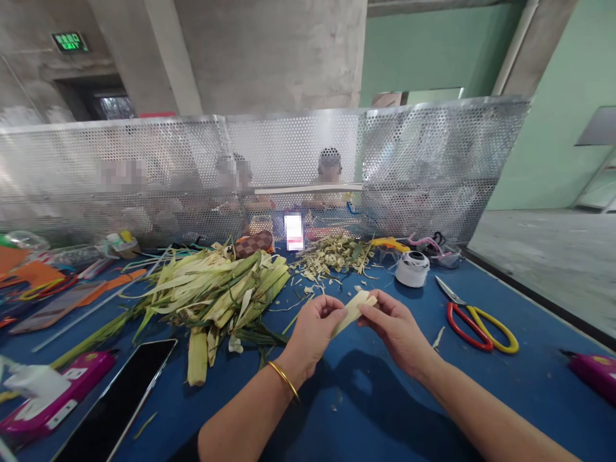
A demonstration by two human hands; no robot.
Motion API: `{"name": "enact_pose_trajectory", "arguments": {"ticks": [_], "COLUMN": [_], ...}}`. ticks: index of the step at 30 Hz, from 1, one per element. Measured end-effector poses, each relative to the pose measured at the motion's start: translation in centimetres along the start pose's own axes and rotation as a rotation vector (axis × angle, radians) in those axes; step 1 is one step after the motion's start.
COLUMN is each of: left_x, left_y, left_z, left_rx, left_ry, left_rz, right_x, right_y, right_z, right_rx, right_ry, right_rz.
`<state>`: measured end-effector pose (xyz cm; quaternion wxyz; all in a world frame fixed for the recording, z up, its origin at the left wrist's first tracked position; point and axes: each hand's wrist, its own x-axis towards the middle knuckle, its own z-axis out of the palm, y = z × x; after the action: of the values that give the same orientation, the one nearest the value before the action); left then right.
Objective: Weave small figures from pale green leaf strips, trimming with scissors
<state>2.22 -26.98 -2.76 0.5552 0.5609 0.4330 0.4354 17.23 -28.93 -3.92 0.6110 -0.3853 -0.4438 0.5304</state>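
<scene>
A pale, flat strip of plant leaf [352,310], like a piece of husk, is held above the blue table between my two hands. My left hand [315,327], with a gold bangle at the wrist, pinches its lower left end. At the upper right end, my right hand [392,327] grips the same strip between thumb and fingers. To the left lies a big pile of green and pale yellow leaves [216,289]. Behind my hands is a heap of small leaf scraps [337,255]. Scissors [476,321] with one red and one yellow handle lie open to the right.
A white spool [412,269] and a yellow tool [389,244] stand behind the scissors. A black phone [120,398] and a purple power strip [62,391] lie front left; another purple device [594,372] is at far right. A perforated metal screen [293,147] closes the table's back, with people beyond.
</scene>
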Motion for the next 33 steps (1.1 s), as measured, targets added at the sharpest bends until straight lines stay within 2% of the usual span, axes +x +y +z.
{"name": "enact_pose_trajectory", "arguments": {"ticks": [4,9,13,20,25,29,33], "left_x": [-0.8,-1.5,-1.3,-1.1,-0.9,-0.7,-0.7], "left_y": [0.9,1.1,0.7,0.4,0.0,-0.1,-0.1], "left_z": [0.3,0.7,0.9,0.9,1.0,0.9,0.9], "left_rx": [-0.058,-0.13,-0.197,-0.258,-0.237,-0.167,-0.093], "left_ry": [-0.111,-0.218,-0.191,-0.228,-0.114,-0.086,-0.097], "left_rz": [-0.058,-0.167,-0.201,-0.246,-0.155,-0.085,-0.06], "right_x": [0.1,-0.1,0.0,-0.3,-0.5,-0.4,-0.5], "right_y": [-0.2,-0.9,-1.0,-0.9,-0.6,-0.4,-0.2], "right_z": [-0.1,0.0,-0.2,-0.4,-0.4,-0.2,0.0], "right_rx": [0.004,0.051,0.123,0.089,-0.001,0.006,-0.001], "right_ry": [0.018,-0.008,-0.088,-0.145,-0.169,-0.11,-0.133], "right_rz": [-0.014,0.114,0.188,0.232,0.241,0.19,0.208]}}
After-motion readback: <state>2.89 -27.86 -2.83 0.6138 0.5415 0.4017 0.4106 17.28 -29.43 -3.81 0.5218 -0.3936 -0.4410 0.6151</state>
